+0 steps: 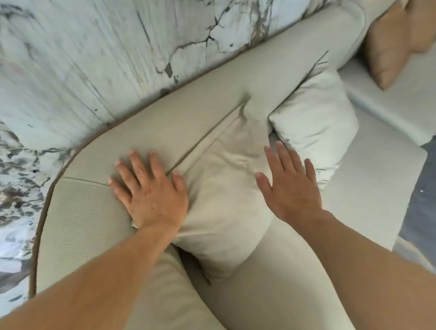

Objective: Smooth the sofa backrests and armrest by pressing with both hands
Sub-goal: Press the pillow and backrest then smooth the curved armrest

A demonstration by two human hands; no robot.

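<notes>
A cream sofa fills the view, its curved backrest top (pixel 203 97) running along the wall. My left hand (pixel 151 191) lies flat on that top, fingers spread, thumb at the seam with the wrinkled back cushion (pixel 225 190). My right hand (pixel 289 184) is open with fingers apart, palm down at the right edge of that cushion; whether it touches the fabric I cannot tell. The rounded armrest corner (pixel 80 220) sits just left of my left wrist.
A white throw pillow (pixel 316 125) leans against the backrest right beside my right hand. Tan pillows (pixel 395 40) stand further along at the top right. A marble-patterned wall (pixel 92 29) runs behind the sofa. Dark floor (pixel 424 192) shows on the right.
</notes>
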